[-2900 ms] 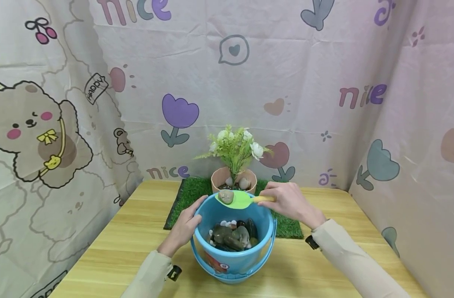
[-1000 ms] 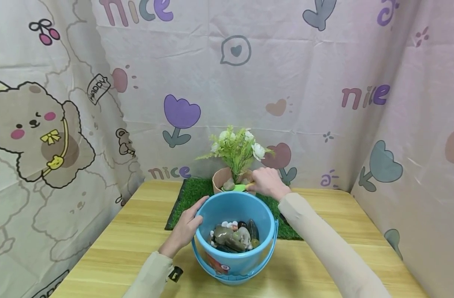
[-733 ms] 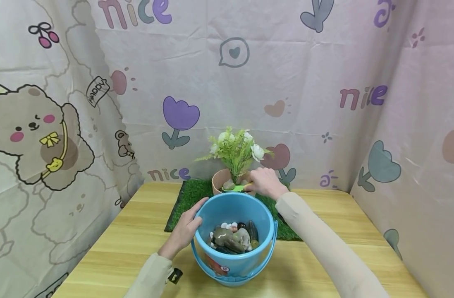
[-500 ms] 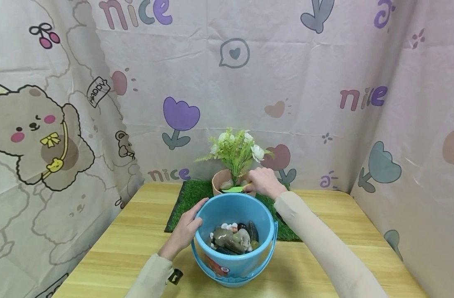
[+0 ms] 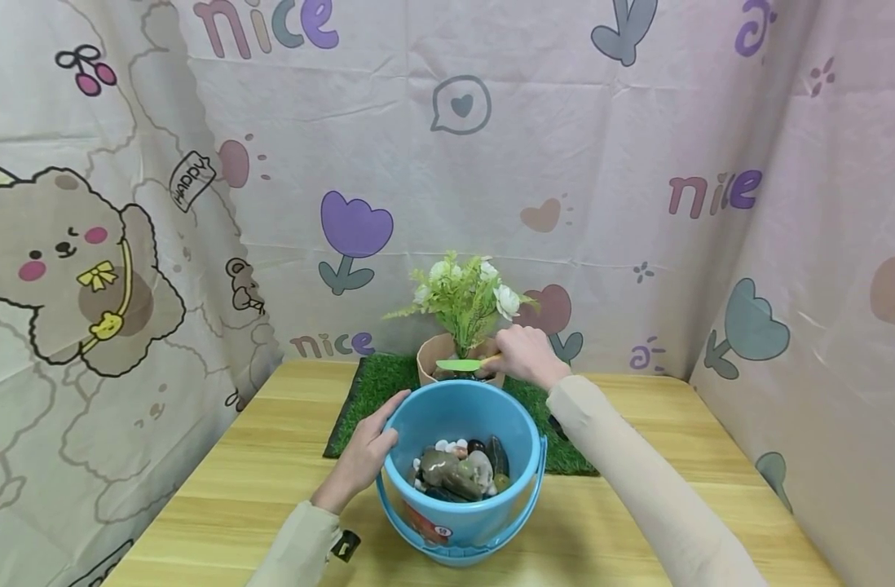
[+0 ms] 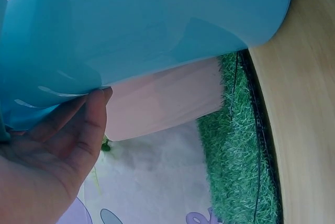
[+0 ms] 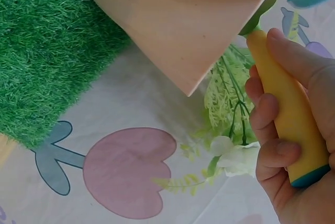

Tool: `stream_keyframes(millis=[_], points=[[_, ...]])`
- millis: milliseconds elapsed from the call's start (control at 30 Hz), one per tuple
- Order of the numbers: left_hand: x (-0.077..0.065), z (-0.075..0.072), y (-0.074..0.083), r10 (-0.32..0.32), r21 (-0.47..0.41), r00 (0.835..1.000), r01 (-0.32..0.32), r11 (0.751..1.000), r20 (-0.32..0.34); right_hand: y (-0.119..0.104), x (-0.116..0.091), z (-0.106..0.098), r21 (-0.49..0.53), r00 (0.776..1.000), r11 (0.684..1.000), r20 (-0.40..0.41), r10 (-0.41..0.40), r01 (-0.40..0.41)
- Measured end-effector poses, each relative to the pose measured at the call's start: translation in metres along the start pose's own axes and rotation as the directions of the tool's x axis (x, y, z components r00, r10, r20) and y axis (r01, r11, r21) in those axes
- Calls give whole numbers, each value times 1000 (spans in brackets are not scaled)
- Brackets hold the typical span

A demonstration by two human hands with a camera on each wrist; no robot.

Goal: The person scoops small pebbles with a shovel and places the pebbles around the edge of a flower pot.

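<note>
right hand (image 5: 526,356) grips scoop (image 5: 458,364) handle, blade over far pot (image 5: 429,356) holding plant (image 5: 464,297). left hand (image 5: 367,452) flat against near bucket's (image 5: 455,509) left wall; stones (image 5: 458,469) inside.

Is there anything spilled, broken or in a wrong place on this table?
Nothing stands out. The blue bucket stands upright with its stones inside, the left hand resting on its side. The pink flowerpot sits upright on the grass mat. The right hand grips the green scoop level over the pot. No stones on the table.
</note>
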State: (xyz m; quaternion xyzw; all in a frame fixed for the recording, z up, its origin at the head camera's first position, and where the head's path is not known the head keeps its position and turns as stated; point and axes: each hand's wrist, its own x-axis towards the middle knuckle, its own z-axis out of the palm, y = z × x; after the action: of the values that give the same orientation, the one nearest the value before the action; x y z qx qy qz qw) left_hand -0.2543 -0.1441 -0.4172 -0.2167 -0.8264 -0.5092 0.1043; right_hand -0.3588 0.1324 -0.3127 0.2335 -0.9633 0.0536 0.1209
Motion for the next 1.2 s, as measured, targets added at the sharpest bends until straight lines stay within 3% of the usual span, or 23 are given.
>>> stream_keyframes(millis=[267, 633, 800, 1200], points=[[0, 0, 0, 7, 0, 1000, -7, 1000, 3, 4, -5, 5, 11, 1000, 1000, -7, 16, -16], [0, 0, 0, 1, 9, 1000, -1, 1000, 1, 3, -19, 8, 65, 999, 997, -36, -36, 38], [0, -2, 0, 8, 7, 1000, -9, 1000, 10, 1, -28, 8, 120, 997, 992, -63, -37, 44], [1, -2, 1, 4, -18, 1000, -3, 1000, 15, -2, -48, 9, 133, 982, 985, -163, -91, 113]])
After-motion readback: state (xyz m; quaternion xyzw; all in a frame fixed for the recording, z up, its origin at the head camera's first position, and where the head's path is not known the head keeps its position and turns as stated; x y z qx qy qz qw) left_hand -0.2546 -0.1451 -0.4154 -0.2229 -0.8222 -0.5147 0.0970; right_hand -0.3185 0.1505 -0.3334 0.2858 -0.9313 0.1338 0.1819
